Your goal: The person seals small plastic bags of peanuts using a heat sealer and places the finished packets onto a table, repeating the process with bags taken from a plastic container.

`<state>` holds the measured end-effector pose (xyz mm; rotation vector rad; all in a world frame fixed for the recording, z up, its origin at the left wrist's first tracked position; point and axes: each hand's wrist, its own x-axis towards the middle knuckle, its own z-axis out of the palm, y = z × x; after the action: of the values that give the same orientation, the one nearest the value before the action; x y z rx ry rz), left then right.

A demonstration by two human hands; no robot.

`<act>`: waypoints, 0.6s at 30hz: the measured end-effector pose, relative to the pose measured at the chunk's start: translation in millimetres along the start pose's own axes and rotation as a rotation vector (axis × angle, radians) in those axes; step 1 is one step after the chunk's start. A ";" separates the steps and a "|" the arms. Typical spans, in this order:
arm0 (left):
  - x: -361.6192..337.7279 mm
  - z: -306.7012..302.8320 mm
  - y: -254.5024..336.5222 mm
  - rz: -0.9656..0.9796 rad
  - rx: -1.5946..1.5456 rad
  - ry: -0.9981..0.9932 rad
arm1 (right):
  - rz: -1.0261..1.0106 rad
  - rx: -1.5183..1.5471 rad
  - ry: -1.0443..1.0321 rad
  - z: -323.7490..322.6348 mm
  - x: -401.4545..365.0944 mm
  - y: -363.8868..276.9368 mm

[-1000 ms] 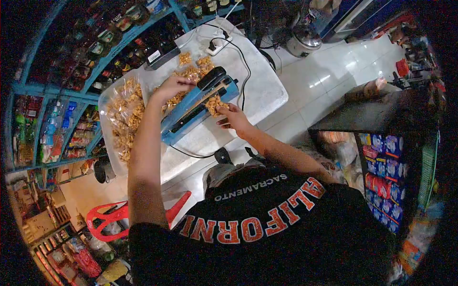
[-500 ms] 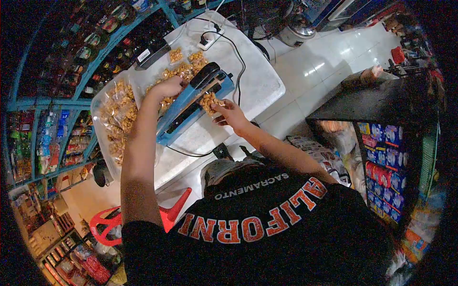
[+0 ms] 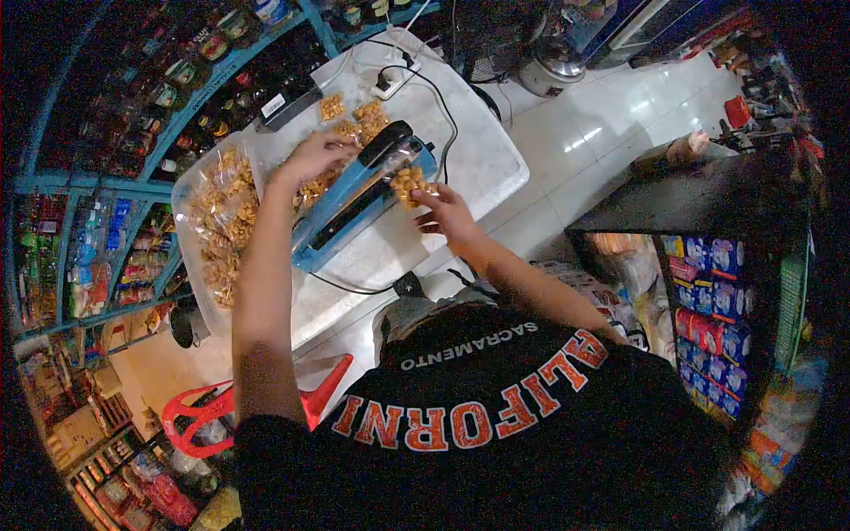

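A blue heat sealer (image 3: 341, 212) with a black handle lies slanted on a white table (image 3: 482, 159). My right hand (image 3: 447, 212) pinches a small clear packet of orange snacks (image 3: 408, 181) just beside the sealer's near end. Beyond the sealer, my left hand (image 3: 312, 156) hovers with fingers stretched over several small snack packets (image 3: 354, 119). It grips nothing that I can see.
A clear tray (image 3: 197, 181) heaped with snack packets stands left of the sealer. A power strip (image 3: 390, 81) and black cords lie at the table's far end. Blue shelves of goods (image 3: 115, 133) rise behind, a red stool (image 3: 204, 411) stands below, and a dark counter (image 3: 691, 203) is on the right.
My right hand has carried the packet a little up and to the right, off the sealer's bar. My left hand has lifted from beside the sealer and spread its fingers.
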<state>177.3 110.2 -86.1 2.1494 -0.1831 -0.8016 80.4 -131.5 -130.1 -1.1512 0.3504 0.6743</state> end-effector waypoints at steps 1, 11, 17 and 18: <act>-10.1 4.7 9.9 0.083 0.036 0.302 | -0.028 0.008 0.024 -6.3 -4.0 -4.5; -128.1 63.1 161.6 0.499 -0.180 0.960 | -0.653 0.136 -0.093 -13.1 -106.9 -77.3; -136.3 78.5 199.0 0.666 -0.248 0.868 | -0.719 0.140 -0.223 13.1 -141.5 -101.3; -138.0 79.6 201.2 0.669 -0.247 0.870 | -0.714 0.150 -0.235 17.2 -147.3 -103.9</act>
<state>48.1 -20.7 92.8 1.8307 -0.2963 0.4761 35.6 -186.3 36.6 -0.9513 -0.2098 0.1434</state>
